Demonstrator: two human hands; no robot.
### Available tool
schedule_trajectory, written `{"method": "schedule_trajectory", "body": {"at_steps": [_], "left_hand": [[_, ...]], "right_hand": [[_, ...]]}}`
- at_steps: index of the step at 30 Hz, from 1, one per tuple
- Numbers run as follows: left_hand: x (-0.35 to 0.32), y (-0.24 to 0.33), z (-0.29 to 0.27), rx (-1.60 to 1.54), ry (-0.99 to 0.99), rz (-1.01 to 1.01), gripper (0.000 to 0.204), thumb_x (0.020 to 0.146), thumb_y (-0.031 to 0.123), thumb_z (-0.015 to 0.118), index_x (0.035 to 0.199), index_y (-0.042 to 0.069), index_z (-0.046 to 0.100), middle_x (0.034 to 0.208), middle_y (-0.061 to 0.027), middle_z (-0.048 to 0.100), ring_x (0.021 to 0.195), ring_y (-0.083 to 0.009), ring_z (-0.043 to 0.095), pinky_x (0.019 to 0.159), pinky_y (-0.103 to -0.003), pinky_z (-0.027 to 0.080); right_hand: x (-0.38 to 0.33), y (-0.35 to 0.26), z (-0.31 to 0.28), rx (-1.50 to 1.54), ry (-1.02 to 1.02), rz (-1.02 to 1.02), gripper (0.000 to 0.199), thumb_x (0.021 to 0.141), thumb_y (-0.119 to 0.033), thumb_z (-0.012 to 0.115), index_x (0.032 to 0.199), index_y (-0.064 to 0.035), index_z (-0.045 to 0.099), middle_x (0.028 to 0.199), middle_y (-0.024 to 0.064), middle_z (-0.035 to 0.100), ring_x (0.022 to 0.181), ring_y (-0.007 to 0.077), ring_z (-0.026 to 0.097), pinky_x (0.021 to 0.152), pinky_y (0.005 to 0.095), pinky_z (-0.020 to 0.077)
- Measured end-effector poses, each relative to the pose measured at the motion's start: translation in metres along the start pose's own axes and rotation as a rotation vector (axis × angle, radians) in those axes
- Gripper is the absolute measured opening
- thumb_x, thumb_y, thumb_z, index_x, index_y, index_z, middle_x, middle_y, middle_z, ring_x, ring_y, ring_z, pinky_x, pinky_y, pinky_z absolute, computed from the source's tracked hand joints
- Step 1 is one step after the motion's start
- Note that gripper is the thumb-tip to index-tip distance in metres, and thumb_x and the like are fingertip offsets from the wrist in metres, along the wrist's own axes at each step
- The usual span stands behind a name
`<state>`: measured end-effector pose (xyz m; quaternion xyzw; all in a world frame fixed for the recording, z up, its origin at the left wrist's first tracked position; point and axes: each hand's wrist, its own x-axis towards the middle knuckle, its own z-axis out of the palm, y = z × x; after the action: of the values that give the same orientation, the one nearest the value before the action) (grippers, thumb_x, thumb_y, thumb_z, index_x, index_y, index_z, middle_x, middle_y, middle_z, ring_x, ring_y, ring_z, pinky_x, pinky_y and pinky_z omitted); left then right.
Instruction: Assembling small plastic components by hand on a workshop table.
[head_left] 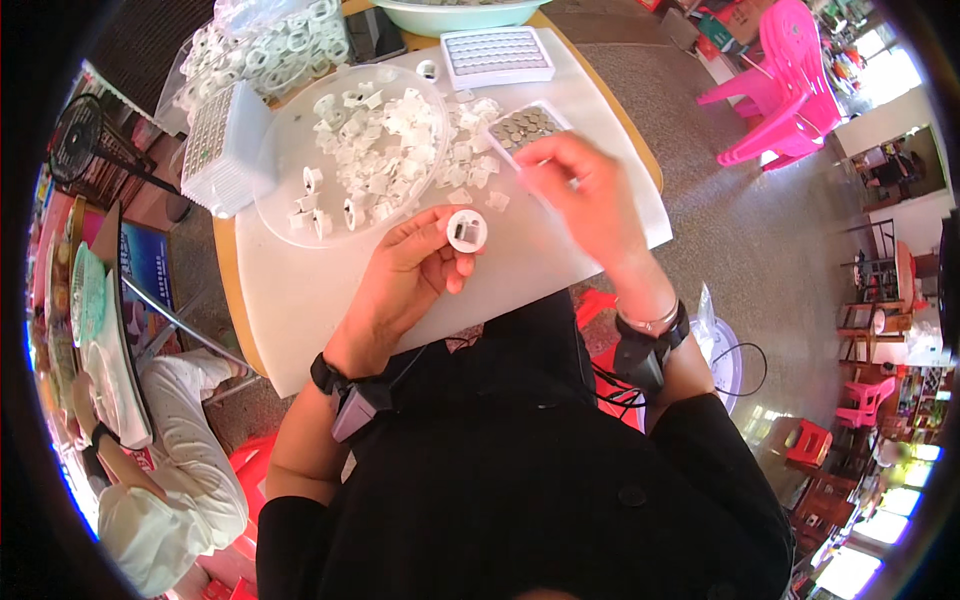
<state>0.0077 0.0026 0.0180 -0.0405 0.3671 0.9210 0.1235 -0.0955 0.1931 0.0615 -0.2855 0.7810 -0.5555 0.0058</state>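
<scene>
My left hand [410,270] holds a small round white plastic part [466,230] with a dark square middle, pinched between thumb and fingers above the white table sheet [300,290]. My right hand [585,195] hovers just right of it, blurred, its fingertips near a small tray of round metal button cells [527,126]; whether it pinches anything I cannot tell. A clear round dish [285,150] full of several white plastic parts lies just beyond my left hand, with more loose parts [470,160] scattered beside it.
A white gridded tray [497,55] lies at the far edge, another white tray [222,145] leans at the left. A bag of white rings [270,45] and a green basin [460,15] sit behind. Pink chairs [780,90] stand to the right. Another person [170,480] sits at lower left.
</scene>
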Motion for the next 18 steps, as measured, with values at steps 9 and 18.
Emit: {"method": "schedule_trajectory", "body": {"at_steps": [9, 18], "left_hand": [[0.007, -0.007, 0.003, 0.059, 0.09, 0.007, 0.028, 0.098, 0.018, 0.043, 0.116, -0.003, 0.05, 0.093, -0.0127, 0.063, 0.071, -0.0149, 0.059, 0.056, -0.023, 0.049], [0.004, -0.005, -0.001, -0.004, 0.023, 0.012, 0.03, 0.099, 0.016, 0.044, 0.119, -0.006, 0.05, 0.099, -0.0129, 0.061, 0.078, -0.0163, 0.06, 0.065, -0.026, 0.051]], "right_hand": [[0.029, 0.058, -0.024, -0.592, 0.163, -0.164, 0.008, 0.079, -0.009, 0.062, 0.081, -0.0053, 0.068, 0.076, 0.0094, 0.059, 0.073, 0.0282, 0.059, 0.066, 0.0387, 0.0462], [0.024, 0.062, -0.015, -0.698, 0.153, -0.162, 0.004, 0.077, -0.008, 0.063, 0.079, -0.0054, 0.065, 0.074, 0.0088, 0.059, 0.072, 0.0266, 0.058, 0.067, 0.0365, 0.0467]]}}
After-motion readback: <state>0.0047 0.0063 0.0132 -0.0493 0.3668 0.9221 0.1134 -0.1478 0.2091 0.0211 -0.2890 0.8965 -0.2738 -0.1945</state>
